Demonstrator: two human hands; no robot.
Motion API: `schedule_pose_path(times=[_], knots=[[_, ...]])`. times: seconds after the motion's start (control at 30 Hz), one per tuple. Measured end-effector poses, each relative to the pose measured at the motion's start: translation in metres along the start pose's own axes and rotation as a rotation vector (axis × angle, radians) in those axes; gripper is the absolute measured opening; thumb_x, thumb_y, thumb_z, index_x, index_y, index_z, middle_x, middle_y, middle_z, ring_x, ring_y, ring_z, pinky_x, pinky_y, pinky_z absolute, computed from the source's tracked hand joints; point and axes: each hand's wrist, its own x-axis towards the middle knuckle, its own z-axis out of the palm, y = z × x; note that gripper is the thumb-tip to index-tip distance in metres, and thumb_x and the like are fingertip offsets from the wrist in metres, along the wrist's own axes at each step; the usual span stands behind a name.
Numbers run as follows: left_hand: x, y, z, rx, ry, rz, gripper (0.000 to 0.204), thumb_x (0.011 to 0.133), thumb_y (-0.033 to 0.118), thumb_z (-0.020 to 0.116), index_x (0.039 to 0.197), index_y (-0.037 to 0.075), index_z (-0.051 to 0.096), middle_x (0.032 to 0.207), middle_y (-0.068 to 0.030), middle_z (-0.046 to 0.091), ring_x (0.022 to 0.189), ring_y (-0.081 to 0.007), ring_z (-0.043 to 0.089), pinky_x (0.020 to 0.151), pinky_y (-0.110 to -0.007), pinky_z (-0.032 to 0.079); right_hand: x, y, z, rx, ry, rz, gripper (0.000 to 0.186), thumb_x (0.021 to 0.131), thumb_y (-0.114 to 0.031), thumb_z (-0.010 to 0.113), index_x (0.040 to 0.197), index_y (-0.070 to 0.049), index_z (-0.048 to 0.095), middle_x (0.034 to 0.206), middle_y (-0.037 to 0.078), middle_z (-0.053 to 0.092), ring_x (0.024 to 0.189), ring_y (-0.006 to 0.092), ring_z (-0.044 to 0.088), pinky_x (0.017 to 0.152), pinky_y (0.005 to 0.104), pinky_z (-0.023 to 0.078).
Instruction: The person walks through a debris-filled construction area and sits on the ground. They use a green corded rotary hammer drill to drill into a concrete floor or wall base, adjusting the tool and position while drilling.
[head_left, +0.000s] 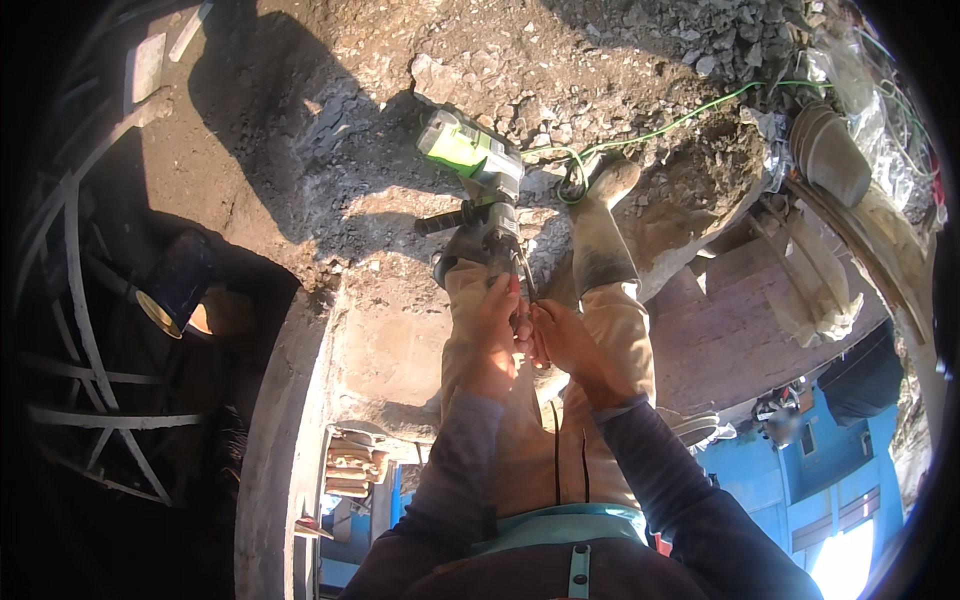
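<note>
A green and grey power hammer (470, 150) lies lengthwise over the rubble before my knees, its nose pointing back at me. Its black side handle (445, 220) sticks out to the left. My left hand (492, 330) is closed around the dark front end of the tool, between my thighs. Close beside it, my right hand (565, 340) has its fingers bent and pinched together. A thin dark rod (528, 275) runs from the tool's nose down to the right fingertips; whether they grip it is hidden. The fingertips of both hands nearly meet.
A green cable (690, 125) runs from the hammer across broken ground to the upper right. Stacked buckets (830, 155) stand there beside plastic sheeting. On the left, a dark bucket (178, 285) and curved strips (75, 290) lie in shadow, past a concrete edge (270, 440).
</note>
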Motion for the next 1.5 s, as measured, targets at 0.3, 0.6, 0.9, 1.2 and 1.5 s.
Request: schedule_pose_path(times=[0.3, 0.6, 0.9, 1.2, 1.5], knots=[[0.01, 0.003, -0.011, 0.061, -0.065, 0.0, 0.033, 0.106, 0.019, 0.059, 0.136, 0.007, 0.065, 0.09, 0.0008, 0.056, 0.063, -0.0087, 0.049, 0.049, -0.024, 0.034, -0.003, -0.023, 0.003, -0.02, 0.061, 0.062, 0.036, 0.113, -0.025, 0.045, 0.121, 0.007, 0.06, 0.081, 0.013, 0.068, 0.061, 0.0195, 0.067, 0.054, 0.0363, 0.054], [0.001, 0.001, -0.013, 0.076, -0.072, -0.012, 0.039, 0.107, 0.019, 0.057, 0.142, 0.005, 0.062, 0.094, -0.0011, 0.055, 0.062, -0.0103, 0.052, 0.048, -0.027, 0.039, -0.001, -0.014, 0.01, 0.133, -0.029, 0.002, 0.033, 0.114, -0.024, 0.044, 0.111, 0.006, 0.057, 0.081, 0.015, 0.068, 0.064, 0.0216, 0.069, 0.058, 0.0371, 0.06], [0.01, -0.003, -0.021, 0.316, -0.079, 0.07, 0.044, 0.11, 0.023, 0.053, 0.147, 0.0, 0.058, 0.098, -0.004, 0.058, 0.059, -0.0129, 0.057, 0.042, -0.026, 0.044, -0.011, -0.041, 0.011, 0.162, -0.063, 0.025, 0.046, 0.117, -0.039, 0.037, 0.104, -0.001, 0.061, 0.078, 0.011, 0.067, 0.06, 0.0192, 0.066, 0.057, 0.033, 0.056], [-0.007, 0.005, -0.037, 1.12, -0.189, 0.472, 0.04, 0.111, 0.029, 0.051, 0.135, 0.002, 0.066, 0.084, -0.0097, 0.065, 0.066, -0.0193, 0.063, 0.06, -0.036, 0.052, 0.027, -0.04, 0.005, -0.058, -0.108, 0.147, 0.061, 0.106, -0.059, 0.051, 0.106, -0.001, 0.067, 0.073, 0.007, 0.061, 0.054, 0.0182, 0.062, 0.049, 0.0332, 0.052], [0.174, 0.017, -0.11, 1.122, 0.264, 0.75, 0.06, 0.106, 0.049, 0.058, 0.129, -0.005, 0.069, 0.105, -0.0289, 0.076, 0.103, -0.0471, 0.074, 0.095, -0.047, 0.056, 0.024, -0.054, 0.012, -0.118, -0.085, 0.178, 0.047, 0.104, -0.047, 0.056, 0.086, -0.003, 0.06, 0.071, 0.005, 0.056, 0.056, 0.0213, 0.059, 0.052, 0.0384, 0.05]])
